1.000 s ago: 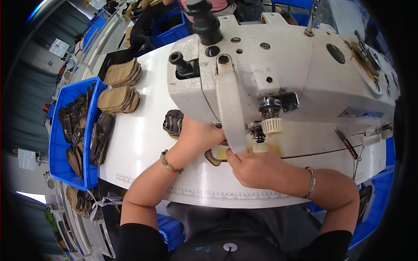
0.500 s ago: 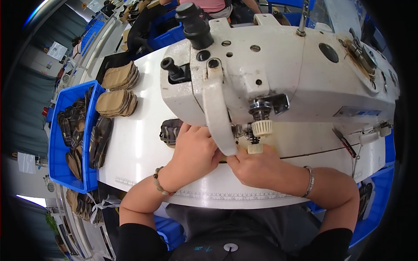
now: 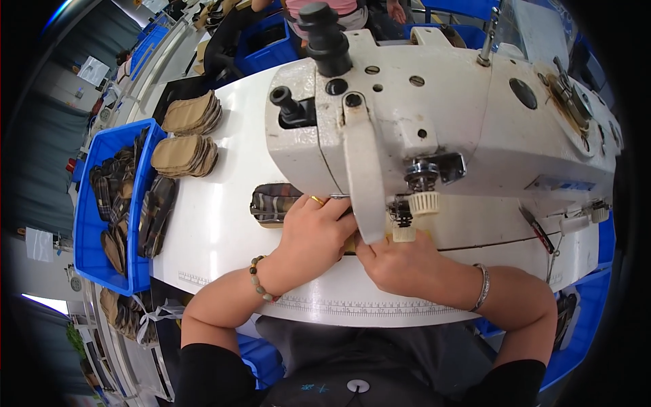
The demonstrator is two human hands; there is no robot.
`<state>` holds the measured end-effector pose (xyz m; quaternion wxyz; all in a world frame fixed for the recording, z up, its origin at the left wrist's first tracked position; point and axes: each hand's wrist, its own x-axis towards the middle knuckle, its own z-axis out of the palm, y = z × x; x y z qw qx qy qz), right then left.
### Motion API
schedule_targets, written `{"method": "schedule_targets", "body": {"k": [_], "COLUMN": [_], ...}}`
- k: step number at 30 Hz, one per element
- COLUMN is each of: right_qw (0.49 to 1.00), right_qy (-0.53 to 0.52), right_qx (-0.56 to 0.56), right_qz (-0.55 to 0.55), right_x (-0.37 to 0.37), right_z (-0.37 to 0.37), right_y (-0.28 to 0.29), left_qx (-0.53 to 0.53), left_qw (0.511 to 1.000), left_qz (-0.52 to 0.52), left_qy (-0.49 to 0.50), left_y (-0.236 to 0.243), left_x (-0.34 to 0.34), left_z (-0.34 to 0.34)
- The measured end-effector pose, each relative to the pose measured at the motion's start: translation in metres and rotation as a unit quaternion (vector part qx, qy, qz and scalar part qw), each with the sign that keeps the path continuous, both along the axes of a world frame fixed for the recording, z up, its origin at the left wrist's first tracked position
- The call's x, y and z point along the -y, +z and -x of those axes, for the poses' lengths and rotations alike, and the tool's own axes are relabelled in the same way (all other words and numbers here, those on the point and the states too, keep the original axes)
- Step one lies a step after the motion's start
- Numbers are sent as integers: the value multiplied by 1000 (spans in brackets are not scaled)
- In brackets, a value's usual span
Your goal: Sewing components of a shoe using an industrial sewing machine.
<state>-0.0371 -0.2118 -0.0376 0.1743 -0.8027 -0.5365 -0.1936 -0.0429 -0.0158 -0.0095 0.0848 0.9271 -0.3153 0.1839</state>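
A white sewing machine arches over the work, and its lever hides part of the space between my hands. Under its head lies a dark plaid fabric piece with a tan lower edge and a rounded left end. My left hand is bent over the right part of this piece, its fingers curled on it near the needle area. To the right of the lever, my right hand is closed, thumb and forefinger pinched near a dark edge. What it pinches is mostly hidden by the machine and the fingers.
Two stacks of tan fabric pieces lie at the back left. Beside them a blue bin holds plaid pieces, with more plaid pieces against its side. Thread snips lie at the right. A co-worker's hand shows behind.
My left hand has shifted slightly right and flattened, baring a ring and more of the plaid piece. The right hand stays almost in place. The whole view has shifted a little.
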Motion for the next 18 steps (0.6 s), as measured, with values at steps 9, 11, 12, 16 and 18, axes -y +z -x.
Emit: {"method": "schedule_targets", "body": {"k": [9, 11, 12, 16, 18], "right_qw": [999, 999, 999, 1000, 999], "right_qy": [-26, -29, -34, -24, -29], "right_qx": [-25, -9, 6, 15, 18], "right_qz": [24, 16, 5, -4, 6], "right_x": [2, 1, 2, 0, 0], "right_z": [1, 0, 0, -1, 0], "right_y": [-3, -2, -1, -4, -2], "left_qx": [-12, -35, -34, -31, -31], "left_qw": [1000, 999, 999, 999, 999], "left_qz": [20, -7, -5, -2, -5], "left_qy": [-6, 26, 27, 25, 24], "left_y": [-5, 1, 0, -2, -4], "left_x": [5, 9, 10, 7, 5], "left_z": [2, 8, 8, 8, 5]}}
